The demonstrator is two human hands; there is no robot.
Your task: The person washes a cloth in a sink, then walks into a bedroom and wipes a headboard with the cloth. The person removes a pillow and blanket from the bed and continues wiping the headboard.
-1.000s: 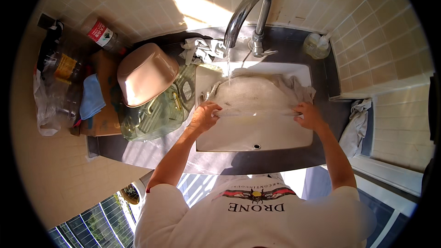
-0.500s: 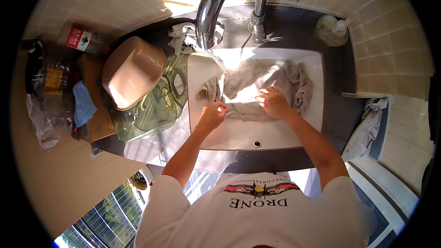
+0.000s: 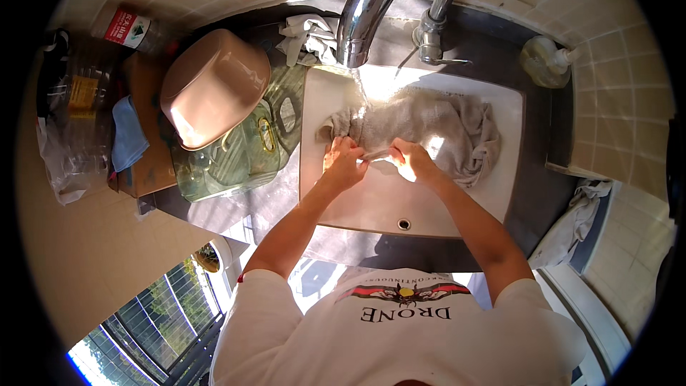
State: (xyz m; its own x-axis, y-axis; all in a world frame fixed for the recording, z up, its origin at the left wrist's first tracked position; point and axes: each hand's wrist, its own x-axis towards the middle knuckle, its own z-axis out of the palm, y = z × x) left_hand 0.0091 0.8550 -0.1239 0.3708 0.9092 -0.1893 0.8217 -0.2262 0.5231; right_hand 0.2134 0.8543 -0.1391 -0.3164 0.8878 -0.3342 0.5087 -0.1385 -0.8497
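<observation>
Pinching grey towel (image 3: 429,123) edge | left hand (image 3: 344,163), right hand (image 3: 414,161) | close together, angled inward

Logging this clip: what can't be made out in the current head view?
All in the head view:
- Palms of the left hand and right hand: mostly hidden by the backs of the hands.
- Underside of the grey cloth: hidden by its own upper layers.
- Sink floor beneath it: covered by the cloth.
- Top of the tap: cut off by the upper edge.
- Inside of the pink basin: hidden by its own wall.
</observation>
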